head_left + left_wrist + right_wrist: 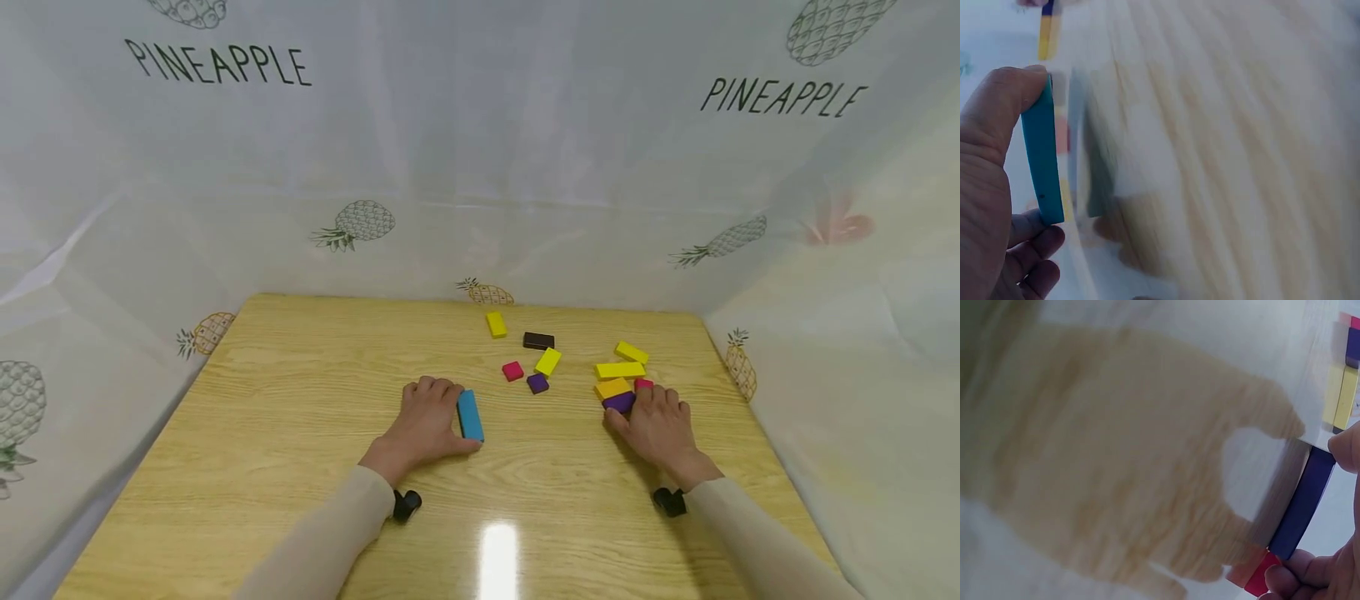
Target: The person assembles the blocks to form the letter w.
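Observation:
My left hand (424, 423) lies palm-down on the wooden table (285, 433) and grips a long blue block (470, 414) between thumb and fingers. The left wrist view shows the blue block (1042, 156) edge-on, pinched at both ends. My right hand (654, 423) grips a purple block (619, 402) at the table's right side. In the right wrist view the purple block (1304, 503) sits between the thumb and fingers, with a red block (1260, 575) at its lower end. An orange-yellow block (612, 387) touches the purple one on its far side.
Loose blocks lie beyond the hands: a yellow block (496, 324), a dark brown block (538, 340), a red cube (513, 371), a small purple cube (537, 383) and more yellow blocks (621, 369). White pineapple-print sheets (480, 150) wall in the table on three sides.

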Action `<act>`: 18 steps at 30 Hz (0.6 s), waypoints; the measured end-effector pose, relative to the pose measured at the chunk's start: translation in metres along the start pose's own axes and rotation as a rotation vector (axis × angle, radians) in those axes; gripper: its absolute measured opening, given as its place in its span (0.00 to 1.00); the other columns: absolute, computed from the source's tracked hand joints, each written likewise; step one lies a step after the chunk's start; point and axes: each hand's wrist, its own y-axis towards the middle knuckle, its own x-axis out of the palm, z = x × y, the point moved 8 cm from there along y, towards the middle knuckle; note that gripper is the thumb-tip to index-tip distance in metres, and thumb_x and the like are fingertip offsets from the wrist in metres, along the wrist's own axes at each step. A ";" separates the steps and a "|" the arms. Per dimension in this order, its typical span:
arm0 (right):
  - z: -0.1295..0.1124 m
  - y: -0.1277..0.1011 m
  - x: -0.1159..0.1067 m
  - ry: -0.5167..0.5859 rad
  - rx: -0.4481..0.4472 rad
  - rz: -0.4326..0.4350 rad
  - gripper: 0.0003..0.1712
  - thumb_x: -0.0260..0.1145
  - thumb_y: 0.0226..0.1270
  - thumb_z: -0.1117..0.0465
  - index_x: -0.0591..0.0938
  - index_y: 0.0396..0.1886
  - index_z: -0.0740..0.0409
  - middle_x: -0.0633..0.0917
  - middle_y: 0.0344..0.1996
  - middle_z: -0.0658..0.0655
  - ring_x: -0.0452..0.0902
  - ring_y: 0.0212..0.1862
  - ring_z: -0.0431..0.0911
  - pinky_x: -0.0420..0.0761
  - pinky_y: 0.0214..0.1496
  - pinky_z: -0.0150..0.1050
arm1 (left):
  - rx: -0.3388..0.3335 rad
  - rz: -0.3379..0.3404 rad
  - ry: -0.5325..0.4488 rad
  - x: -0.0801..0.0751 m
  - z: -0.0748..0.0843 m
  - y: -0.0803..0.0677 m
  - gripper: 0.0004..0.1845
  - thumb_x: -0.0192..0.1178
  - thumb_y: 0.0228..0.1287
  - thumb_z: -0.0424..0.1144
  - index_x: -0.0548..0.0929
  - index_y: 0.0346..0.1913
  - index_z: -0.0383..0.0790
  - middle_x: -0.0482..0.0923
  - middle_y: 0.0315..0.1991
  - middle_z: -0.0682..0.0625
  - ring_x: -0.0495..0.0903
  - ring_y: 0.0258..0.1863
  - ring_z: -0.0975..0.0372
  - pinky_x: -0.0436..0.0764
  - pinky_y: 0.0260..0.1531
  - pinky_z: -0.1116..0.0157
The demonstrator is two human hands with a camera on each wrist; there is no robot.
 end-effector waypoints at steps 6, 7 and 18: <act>0.000 0.000 0.002 0.008 0.001 -0.008 0.34 0.64 0.74 0.39 0.73 0.40 0.71 0.76 0.35 0.69 0.67 0.35 0.62 0.61 0.33 0.47 | -0.062 0.038 -0.027 -0.014 -0.038 -0.021 0.52 0.70 0.56 0.72 0.73 0.75 0.41 0.73 0.70 0.43 0.66 0.68 0.45 0.63 0.67 0.39; 0.000 0.001 0.002 0.006 0.001 -0.009 0.34 0.64 0.74 0.39 0.73 0.40 0.70 0.76 0.35 0.69 0.67 0.35 0.62 0.61 0.33 0.47 | -0.075 0.043 -0.030 -0.016 -0.043 -0.024 0.52 0.71 0.55 0.71 0.73 0.75 0.41 0.74 0.70 0.43 0.66 0.67 0.45 0.64 0.67 0.39; 0.000 0.002 0.003 -0.006 0.002 -0.029 0.35 0.63 0.75 0.38 0.73 0.41 0.71 0.75 0.34 0.69 0.67 0.35 0.62 0.62 0.33 0.47 | -0.139 0.034 -0.069 -0.022 -0.066 -0.035 0.52 0.73 0.57 0.68 0.72 0.76 0.37 0.73 0.69 0.39 0.67 0.68 0.40 0.63 0.67 0.36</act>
